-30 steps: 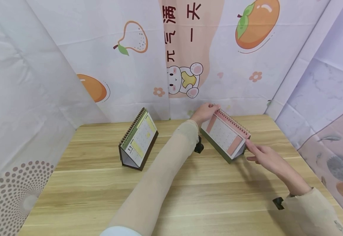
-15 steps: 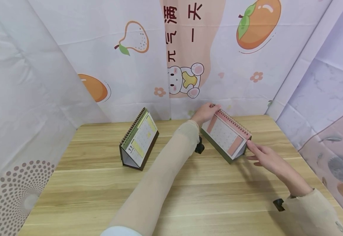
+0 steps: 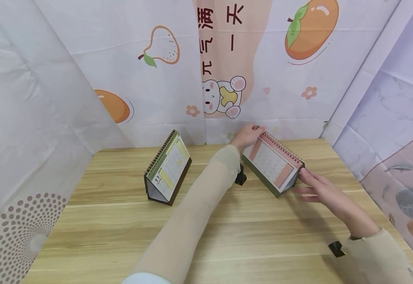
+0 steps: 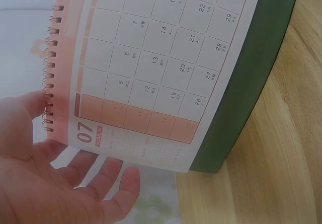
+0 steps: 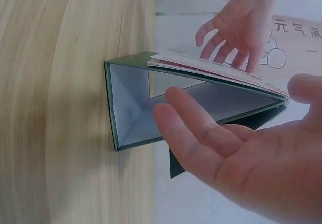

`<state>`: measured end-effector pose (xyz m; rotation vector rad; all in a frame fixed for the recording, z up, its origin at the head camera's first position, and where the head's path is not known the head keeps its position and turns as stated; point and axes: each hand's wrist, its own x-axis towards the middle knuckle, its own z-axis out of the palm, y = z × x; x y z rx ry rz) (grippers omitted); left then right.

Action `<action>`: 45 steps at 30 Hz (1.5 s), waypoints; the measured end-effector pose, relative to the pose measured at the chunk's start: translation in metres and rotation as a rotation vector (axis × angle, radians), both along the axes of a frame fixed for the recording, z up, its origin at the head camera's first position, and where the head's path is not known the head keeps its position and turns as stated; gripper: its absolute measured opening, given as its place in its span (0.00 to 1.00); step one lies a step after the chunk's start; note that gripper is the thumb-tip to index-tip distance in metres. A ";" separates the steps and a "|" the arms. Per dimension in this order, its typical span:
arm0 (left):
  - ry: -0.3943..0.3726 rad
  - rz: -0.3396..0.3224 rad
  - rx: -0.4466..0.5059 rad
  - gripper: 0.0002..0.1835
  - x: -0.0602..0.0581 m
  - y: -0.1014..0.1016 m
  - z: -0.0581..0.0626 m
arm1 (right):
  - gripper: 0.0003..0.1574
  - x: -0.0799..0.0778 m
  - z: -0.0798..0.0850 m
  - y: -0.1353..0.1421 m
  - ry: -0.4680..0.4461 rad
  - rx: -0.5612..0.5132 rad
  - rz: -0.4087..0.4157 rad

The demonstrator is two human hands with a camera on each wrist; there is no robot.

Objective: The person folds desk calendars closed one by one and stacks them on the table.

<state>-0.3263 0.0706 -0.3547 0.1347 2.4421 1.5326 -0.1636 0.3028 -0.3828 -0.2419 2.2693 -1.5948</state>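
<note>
A pink-and-white desk calendar with a spiral top and green base stands angled at the back right of the table. At its upper left corner my left hand pinches the spiral edge; the thumb lies on the rings, the index tip goes behind, the other fingers extend free. My right hand is at the opposite end. Its thumb touches near the top corner, and its fingers reach loosely across the open triangular side. A second desk calendar, green and yellow, stands to the left, untouched.
The wooden table reaches back to a white curtain printed with fruit and a cartoon rabbit. A patterned curtain hangs along the right side. Black wrist mounts sit on both arms.
My right hand has shifted slightly rightward along the calendar's end, and its fingers have spread a little. The left hand and both calendars stay in nearly the same place.
</note>
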 end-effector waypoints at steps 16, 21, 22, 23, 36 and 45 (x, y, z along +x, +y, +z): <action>-0.004 -0.005 0.013 0.18 0.000 -0.001 0.000 | 0.31 -0.003 0.002 0.006 -0.136 -0.557 0.273; -0.007 -0.004 0.005 0.19 0.001 -0.001 0.000 | 0.30 -0.004 0.001 0.009 -0.197 -0.688 0.260; -0.006 -0.004 0.001 0.20 0.001 -0.001 0.000 | 0.30 -0.004 0.001 0.010 -0.211 -0.713 0.247; -0.006 -0.004 -0.001 0.22 0.001 0.000 0.000 | 0.30 -0.004 0.001 0.010 -0.222 -0.740 0.231; 0.003 0.001 0.009 0.31 0.003 0.002 0.002 | 0.20 -0.004 -0.003 0.017 -0.446 -1.189 0.017; 0.029 0.002 -0.018 0.32 -0.001 0.004 -0.001 | 0.52 -0.010 -0.011 0.019 -0.668 -1.328 -0.151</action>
